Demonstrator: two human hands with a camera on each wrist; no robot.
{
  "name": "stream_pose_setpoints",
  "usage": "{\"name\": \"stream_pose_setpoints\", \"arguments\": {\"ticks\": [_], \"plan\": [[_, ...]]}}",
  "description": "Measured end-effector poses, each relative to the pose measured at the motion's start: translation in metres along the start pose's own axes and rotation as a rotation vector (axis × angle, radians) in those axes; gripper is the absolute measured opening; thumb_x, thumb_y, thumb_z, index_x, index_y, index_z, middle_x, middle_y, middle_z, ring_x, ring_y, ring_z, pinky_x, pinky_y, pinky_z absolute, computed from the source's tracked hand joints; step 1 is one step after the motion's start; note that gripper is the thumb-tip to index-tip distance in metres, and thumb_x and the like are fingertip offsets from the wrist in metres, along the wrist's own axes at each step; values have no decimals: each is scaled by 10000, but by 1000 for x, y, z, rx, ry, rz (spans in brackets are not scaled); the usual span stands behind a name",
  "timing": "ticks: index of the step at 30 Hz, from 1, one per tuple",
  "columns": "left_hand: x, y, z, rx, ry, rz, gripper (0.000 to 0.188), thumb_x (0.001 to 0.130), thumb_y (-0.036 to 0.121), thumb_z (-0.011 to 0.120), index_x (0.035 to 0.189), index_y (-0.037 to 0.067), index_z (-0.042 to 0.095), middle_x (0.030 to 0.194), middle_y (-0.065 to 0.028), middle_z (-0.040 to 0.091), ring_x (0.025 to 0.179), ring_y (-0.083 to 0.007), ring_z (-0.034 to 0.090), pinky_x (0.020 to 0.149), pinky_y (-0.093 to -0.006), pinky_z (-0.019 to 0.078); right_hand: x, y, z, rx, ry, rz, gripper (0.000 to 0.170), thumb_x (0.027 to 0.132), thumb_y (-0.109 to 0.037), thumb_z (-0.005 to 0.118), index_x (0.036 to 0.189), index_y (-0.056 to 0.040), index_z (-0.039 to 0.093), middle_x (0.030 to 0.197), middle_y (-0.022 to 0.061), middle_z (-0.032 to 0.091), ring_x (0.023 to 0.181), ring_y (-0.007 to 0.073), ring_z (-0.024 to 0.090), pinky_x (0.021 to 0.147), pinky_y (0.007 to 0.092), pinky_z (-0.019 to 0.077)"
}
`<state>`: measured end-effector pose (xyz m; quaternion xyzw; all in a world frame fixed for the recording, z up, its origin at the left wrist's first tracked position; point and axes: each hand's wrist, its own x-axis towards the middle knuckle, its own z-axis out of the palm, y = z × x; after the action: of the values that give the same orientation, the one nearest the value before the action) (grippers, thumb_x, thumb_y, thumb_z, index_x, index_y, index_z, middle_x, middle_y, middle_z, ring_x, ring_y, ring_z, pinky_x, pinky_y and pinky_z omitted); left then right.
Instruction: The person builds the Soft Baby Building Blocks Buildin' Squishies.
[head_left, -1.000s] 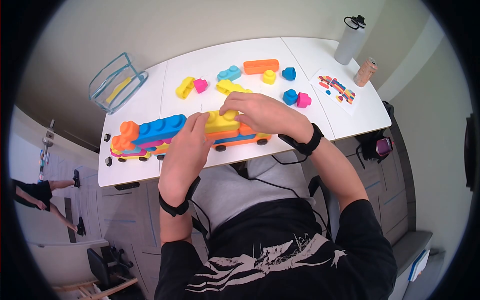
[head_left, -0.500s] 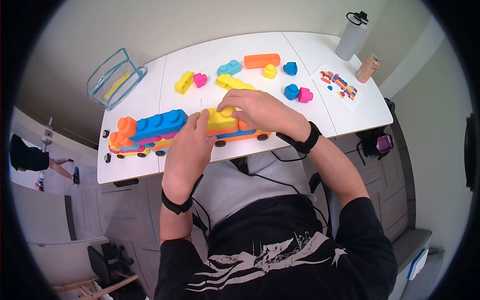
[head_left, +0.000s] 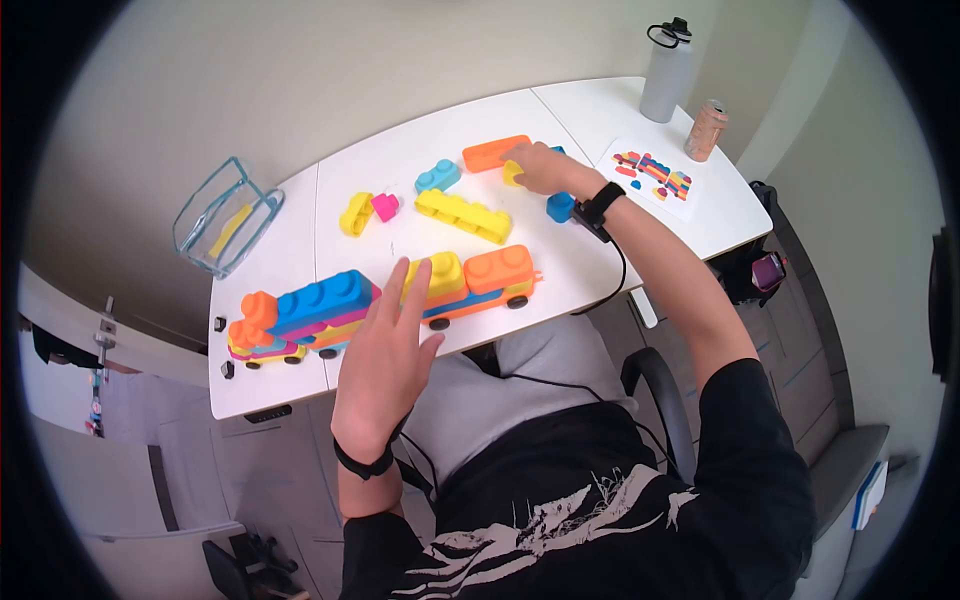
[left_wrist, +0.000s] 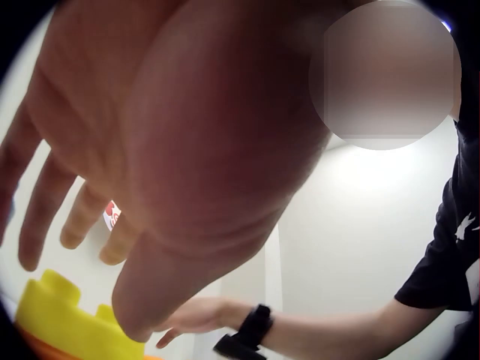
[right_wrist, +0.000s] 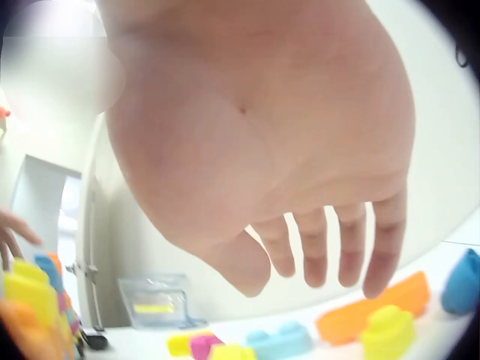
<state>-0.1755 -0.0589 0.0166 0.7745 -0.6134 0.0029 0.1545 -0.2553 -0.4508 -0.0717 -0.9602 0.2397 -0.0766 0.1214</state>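
A train of stacked blocks stands on wheels along the table's near side, with a long blue block, a yellow block and an orange block on top. My left hand has its fingers extended beside the yellow block; contact is hard to tell. In the left wrist view that yellow block lies below the fingers. Over the back of the table, my right hand hovers with straight fingers by a small yellow block. The right wrist view shows this small block below the fingertips, not held.
Behind the train lie a long yellow block, a light blue block, a pink block and an orange block. A picture sheet, can and bottle are at right, a clear case at left.
My right hand has left the train's yellow block and moved back and right to the small yellow block. My left hand remains beside the train, its fingers straighter. The head view has shifted.
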Motion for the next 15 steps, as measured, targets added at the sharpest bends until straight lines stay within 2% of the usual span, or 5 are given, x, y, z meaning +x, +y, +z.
{"name": "stream_pose_setpoints", "arguments": {"ticks": [2,4,7,9,15], "plan": [[-1,2,0,22,-88,-27,848,929,143,799,1658,133,366,1679,-191,403,1410,-415,552,1078,-461,534,7,12,13,-4,-19,-9,478,991,-89,669,1463,-64,598,1467,164,603,1321,354,601,1111,451,505],[-1,-2,3,44,-63,0,833,923,160,807,1643,127,389,1654,-183,445,1404,-403,560,1078,-458,538,10,17,17,-3,-49,-22,495,970,-72,684,1459,-68,603,1471,163,596,1310,363,607,1108,453,510],[-1,-6,5,69,-55,-20,798,922,166,808,1620,120,424,1613,-168,504,1390,-391,574,1069,-463,542,17,17,20,-19,26,6,421,949,-65,663,1370,-75,655,1364,146,647,1280,369,625,1076,449,530],[0,-4,1,101,-13,-3,755,916,189,821,1569,57,468,1532,-175,574,1310,-361,627,1037,-451,554,22,20,30,2,186,9,364,902,-36,701,1266,-59,698,1294,149,661,1230,372,645,1029,449,548],[-2,-11,2,66,-15,-10,749,903,181,822,1561,68,483,1550,-152,562,1325,-378,611,1062,-456,537,19,14,28,33,182,-30,293,847,-74,800,1134,-36,753,1254,170,694,1177,354,671,1004,437,556]]}}
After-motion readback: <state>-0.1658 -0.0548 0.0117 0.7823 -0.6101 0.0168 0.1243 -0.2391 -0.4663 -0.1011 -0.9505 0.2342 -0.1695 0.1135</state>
